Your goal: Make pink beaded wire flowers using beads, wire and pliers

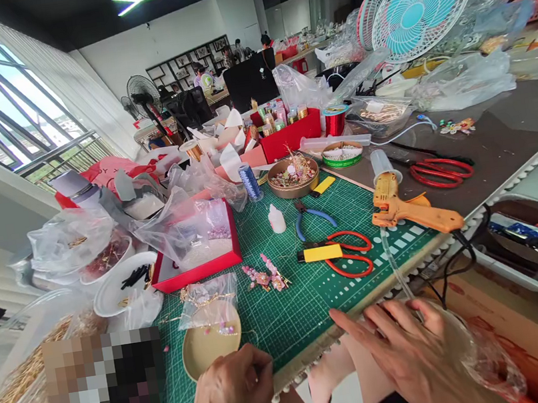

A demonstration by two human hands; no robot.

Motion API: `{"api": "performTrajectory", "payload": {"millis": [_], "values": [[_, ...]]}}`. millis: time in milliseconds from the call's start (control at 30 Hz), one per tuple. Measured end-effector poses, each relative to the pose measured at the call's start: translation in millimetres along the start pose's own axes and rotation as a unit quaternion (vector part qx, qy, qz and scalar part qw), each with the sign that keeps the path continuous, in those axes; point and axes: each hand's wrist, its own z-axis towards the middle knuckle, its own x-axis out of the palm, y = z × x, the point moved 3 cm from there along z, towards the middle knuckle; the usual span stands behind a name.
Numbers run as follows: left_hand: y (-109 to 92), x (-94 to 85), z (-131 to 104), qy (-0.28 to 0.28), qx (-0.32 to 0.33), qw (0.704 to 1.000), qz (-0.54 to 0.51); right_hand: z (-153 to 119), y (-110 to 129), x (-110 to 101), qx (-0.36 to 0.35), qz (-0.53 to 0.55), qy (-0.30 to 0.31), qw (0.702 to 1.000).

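My left hand (231, 392) is closed, its fingers curled at the mat's front edge, beside a round beige dish (205, 352). Whatever those fingers may hold is hidden. With fingers stretched out, my right hand (407, 349) is at the table's front edge, close to a clear plastic bag (489, 354) and the glue stick (394, 260) of an orange glue gun (401, 208). Pink flower hairpieces (267, 274) lie on the green cutting mat (287, 320). A small bag of beaded chain (207, 299) overlaps the dish.
Red-handled scissors (354, 266), a yellow lighter (322, 253), blue pliers (312, 215) and a white bottle (276, 219) lie or stand on the mat. A red box (199, 276) is at left. Beyond are a bowl of trinkets (294, 187), blue thread (249, 183) and a fan (422, 7).
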Motion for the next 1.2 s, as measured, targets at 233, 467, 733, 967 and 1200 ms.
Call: {"api": "performTrajectory", "payload": {"millis": [233,467,733,967,1200], "values": [[3,-0.4,0,0.025,-0.009,0.999,-0.028,0,-2,2,-0.005,0.006,-0.018,1.0],[-1,-4.0,-1,0.012,-0.042,0.998,-0.056,-2,-4,6,0.0,0.016,-0.014,1.0],[-8,-12.2,-1,-0.067,-0.098,0.984,-0.134,-1,-4,6,0.018,0.033,0.006,0.999],[-5,-7.0,-4,-0.079,-0.071,0.991,-0.084,-1,-5,4,0.021,0.044,0.016,0.999],[-2,1.7,-3,-0.086,0.033,0.995,0.048,0,-4,3,0.017,0.034,-0.003,0.999]]}}
